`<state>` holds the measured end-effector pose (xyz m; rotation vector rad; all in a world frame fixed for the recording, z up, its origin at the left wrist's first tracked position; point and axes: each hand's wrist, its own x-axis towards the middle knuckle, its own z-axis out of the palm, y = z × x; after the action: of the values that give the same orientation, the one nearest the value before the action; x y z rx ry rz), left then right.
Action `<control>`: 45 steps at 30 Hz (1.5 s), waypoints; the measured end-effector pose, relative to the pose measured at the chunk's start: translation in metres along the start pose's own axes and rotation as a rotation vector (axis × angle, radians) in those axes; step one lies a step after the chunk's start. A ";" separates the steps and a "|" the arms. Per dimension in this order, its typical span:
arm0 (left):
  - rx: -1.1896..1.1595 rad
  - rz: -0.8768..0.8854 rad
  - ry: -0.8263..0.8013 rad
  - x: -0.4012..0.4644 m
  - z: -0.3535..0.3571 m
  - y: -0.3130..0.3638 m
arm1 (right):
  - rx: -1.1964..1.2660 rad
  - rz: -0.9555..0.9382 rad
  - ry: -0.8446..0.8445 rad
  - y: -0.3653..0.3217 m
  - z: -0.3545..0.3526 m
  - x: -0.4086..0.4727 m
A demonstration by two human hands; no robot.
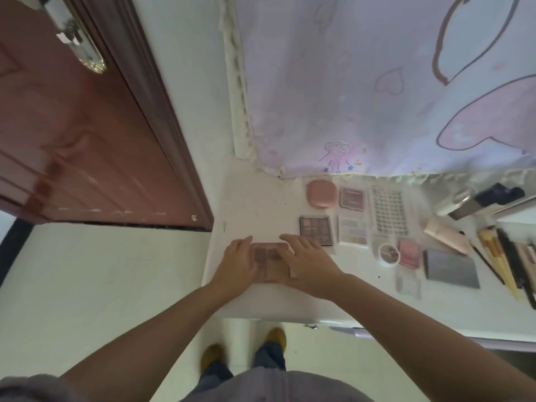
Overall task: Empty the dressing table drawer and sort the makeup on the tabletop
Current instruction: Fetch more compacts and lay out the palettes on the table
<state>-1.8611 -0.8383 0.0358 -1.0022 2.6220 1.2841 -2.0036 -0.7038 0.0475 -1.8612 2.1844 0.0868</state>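
A brownish-pink eyeshadow palette [268, 261] lies flat near the left end of the white dressing tabletop [246, 204]. My left hand [239, 264] rests on its left edge and my right hand [307, 262] on its right edge, both holding it between them. To the right lie sorted makeup items: a round pink compact [321, 194], a dark eyeshadow palette [316, 230], a pale palette [353, 230], a small square palette [351, 198] and a clear tray of false lashes [388, 211].
Further right are a small round jar [389, 254], a pink blush [409, 252], a grey flat case [451, 268], a pink tube [445, 235], brushes [497, 256] and pencils. A pastel curtain [377, 82] hangs behind. A brown door [72, 126] stands on the left.
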 end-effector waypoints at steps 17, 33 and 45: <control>-1.528 -0.274 -0.353 0.012 -0.045 0.036 | 0.550 -0.009 0.247 -0.009 -0.064 0.035; -1.560 -0.371 -0.452 0.095 -0.092 0.005 | 1.438 0.511 0.228 0.049 -0.081 0.133; -0.572 -0.326 0.014 0.167 -0.106 -0.017 | 0.909 0.633 0.171 0.065 -0.058 0.224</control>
<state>-1.9591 -1.0110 0.0403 -1.4287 2.0001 1.9706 -2.1076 -0.9204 0.0412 -0.6885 2.2470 -0.8176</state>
